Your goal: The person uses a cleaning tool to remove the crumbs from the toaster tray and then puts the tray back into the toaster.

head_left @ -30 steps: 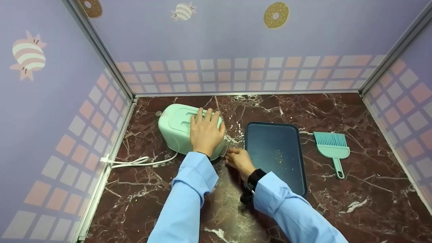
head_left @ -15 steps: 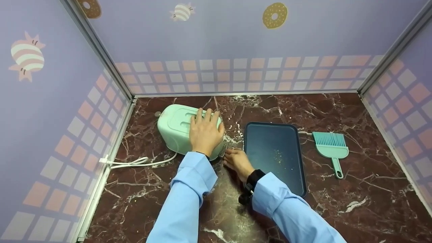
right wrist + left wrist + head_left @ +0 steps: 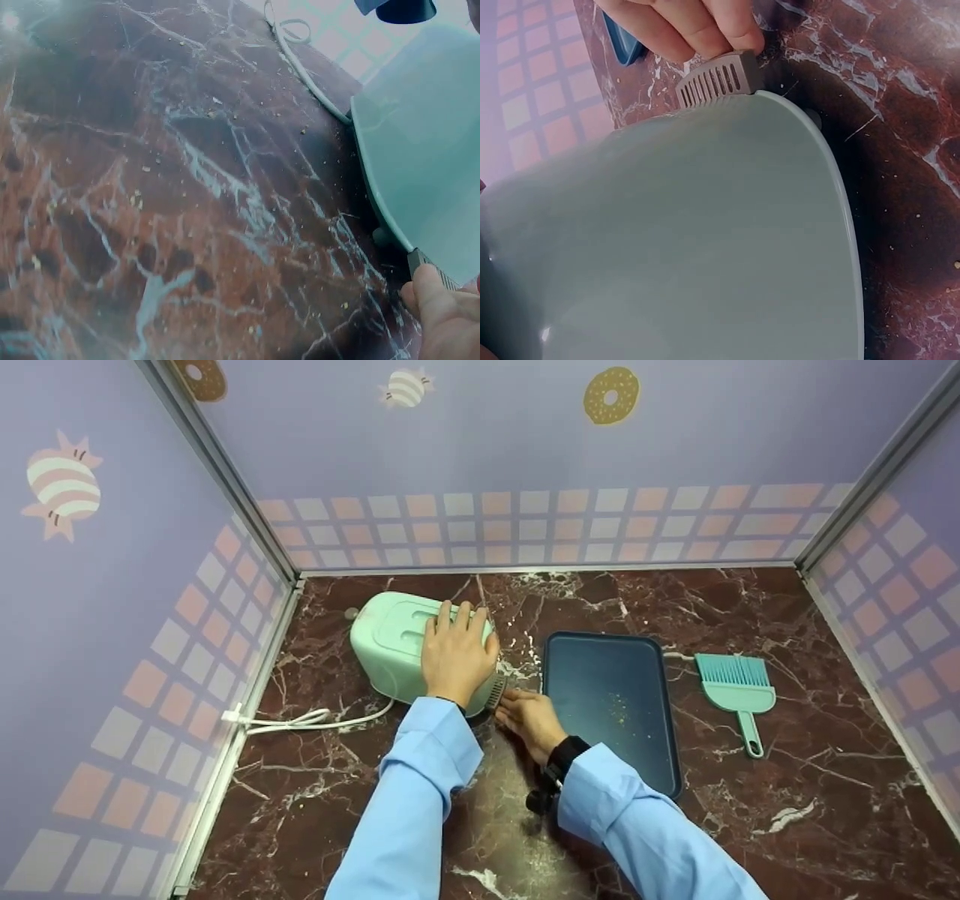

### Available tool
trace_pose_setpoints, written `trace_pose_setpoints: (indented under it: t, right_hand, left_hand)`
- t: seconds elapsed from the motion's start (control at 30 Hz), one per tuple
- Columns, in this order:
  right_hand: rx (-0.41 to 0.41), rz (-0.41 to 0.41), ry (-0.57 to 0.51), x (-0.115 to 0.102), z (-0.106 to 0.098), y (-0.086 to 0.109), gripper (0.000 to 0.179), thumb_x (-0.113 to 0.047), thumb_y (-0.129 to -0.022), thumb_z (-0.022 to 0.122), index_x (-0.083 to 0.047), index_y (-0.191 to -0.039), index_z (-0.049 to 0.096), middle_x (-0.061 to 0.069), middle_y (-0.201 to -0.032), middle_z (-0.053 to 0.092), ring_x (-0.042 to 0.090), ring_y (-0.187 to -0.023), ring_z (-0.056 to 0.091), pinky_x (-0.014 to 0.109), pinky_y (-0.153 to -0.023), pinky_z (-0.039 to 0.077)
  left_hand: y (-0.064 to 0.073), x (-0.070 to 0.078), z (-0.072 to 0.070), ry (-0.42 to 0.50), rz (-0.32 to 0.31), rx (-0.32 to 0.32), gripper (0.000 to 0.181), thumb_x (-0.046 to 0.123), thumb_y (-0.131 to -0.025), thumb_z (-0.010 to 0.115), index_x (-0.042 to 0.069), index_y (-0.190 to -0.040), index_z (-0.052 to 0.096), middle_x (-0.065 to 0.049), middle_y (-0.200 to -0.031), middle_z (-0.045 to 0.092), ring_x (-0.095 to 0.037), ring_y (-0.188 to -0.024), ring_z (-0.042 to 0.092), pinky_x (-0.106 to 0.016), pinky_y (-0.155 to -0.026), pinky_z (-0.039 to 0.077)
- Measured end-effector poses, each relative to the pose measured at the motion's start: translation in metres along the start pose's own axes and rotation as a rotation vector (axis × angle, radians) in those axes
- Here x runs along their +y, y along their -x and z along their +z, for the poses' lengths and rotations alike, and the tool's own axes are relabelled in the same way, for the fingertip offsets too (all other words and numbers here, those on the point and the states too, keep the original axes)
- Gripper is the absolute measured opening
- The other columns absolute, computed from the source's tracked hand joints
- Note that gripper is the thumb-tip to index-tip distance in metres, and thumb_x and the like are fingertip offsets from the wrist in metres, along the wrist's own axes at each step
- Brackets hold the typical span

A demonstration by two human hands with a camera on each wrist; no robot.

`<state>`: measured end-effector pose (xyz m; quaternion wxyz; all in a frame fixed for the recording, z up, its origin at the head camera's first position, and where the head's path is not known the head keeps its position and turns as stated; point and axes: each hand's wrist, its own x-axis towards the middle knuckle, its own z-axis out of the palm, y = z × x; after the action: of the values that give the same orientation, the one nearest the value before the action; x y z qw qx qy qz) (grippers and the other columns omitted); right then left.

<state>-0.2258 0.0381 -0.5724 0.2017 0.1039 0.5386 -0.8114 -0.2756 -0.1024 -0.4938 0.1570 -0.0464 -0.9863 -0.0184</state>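
Observation:
A mint-green toaster (image 3: 390, 667) stands left of centre in the head view. My left hand (image 3: 456, 656) rests on its top, fingers spread and mostly straight, thumb toward the right end. At the toaster's lower right end sits a grey slotted end piece (image 3: 716, 79), its edge also showing in the right wrist view. My right hand (image 3: 534, 721) pinches this end piece by its outer edge, with the thumb (image 3: 429, 289) right on it in the right wrist view. How far the piece extends inside the toaster is hidden.
A dark blue tray (image 3: 585, 660) with crumbs lies just right of the right hand. Farther right lies a teal hand brush (image 3: 739, 690). A white power cord (image 3: 322, 721) runs left from the toaster to the wall. Crumbs dot the dark marbled table (image 3: 322, 825).
My right hand has shifted very slightly left and turned a little at the grey end piece. My left hand keeps its place on the toaster.

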Motion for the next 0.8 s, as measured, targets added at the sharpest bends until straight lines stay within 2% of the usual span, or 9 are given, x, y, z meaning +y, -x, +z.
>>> trace_pose_setpoints:
  t: [0.17, 0.4, 0.63, 0.8]
  right_hand:
    - [-0.021, -0.009, 0.017, 0.001, 0.001, -0.003, 0.048, 0.006, -0.101, 0.037, 0.019, -0.147, 0.036, 0.036, -0.150, 0.041, 0.046, -0.140, 0.044, 0.048, -0.114, 0.041]
    - [-0.089, -0.015, 0.026, 0.005, 0.007, -0.006, 0.052, 0.003, -0.102, 0.040, 0.018, -0.150, 0.030, 0.033, -0.157, 0.033, 0.045, -0.145, 0.036, 0.049, -0.119, 0.034]
    - [-0.109, 0.000, 0.032, 0.007, 0.009, -0.006, 0.053, 0.001, -0.104, 0.040, 0.016, -0.152, 0.027, 0.032, -0.159, 0.029, 0.044, -0.148, 0.031, 0.048, -0.120, 0.032]
    - [-0.106, -0.001, -0.005, 0.010, 0.011, -0.007, 0.055, 0.001, -0.103, 0.042, 0.017, -0.153, 0.024, 0.032, -0.161, 0.025, 0.044, -0.150, 0.027, 0.049, -0.121, 0.031]
  left_hand:
    - [-0.001, 0.000, -0.001, 0.007, -0.008, 0.000, 0.048, 0.044, -0.106, 0.046, 0.022, -0.148, 0.053, -0.007, -0.152, 0.051, -0.035, -0.148, 0.035, -0.054, -0.118, 0.030]
    - [-0.002, 0.003, -0.002, -0.003, 0.009, -0.018, 0.049, 0.046, -0.107, 0.041, 0.023, -0.149, 0.052, -0.006, -0.152, 0.050, -0.035, -0.148, 0.035, -0.054, -0.119, 0.030]
    - [0.000, 0.001, -0.001, 0.020, 0.001, -0.019, 0.049, 0.045, -0.107, 0.045, 0.023, -0.149, 0.052, -0.007, -0.153, 0.049, -0.034, -0.150, 0.033, -0.054, -0.120, 0.029]
    - [0.001, 0.000, -0.001, 0.037, 0.001, -0.010, 0.048, 0.043, -0.107, 0.047, 0.022, -0.149, 0.053, -0.008, -0.153, 0.049, -0.035, -0.150, 0.032, -0.054, -0.120, 0.029]
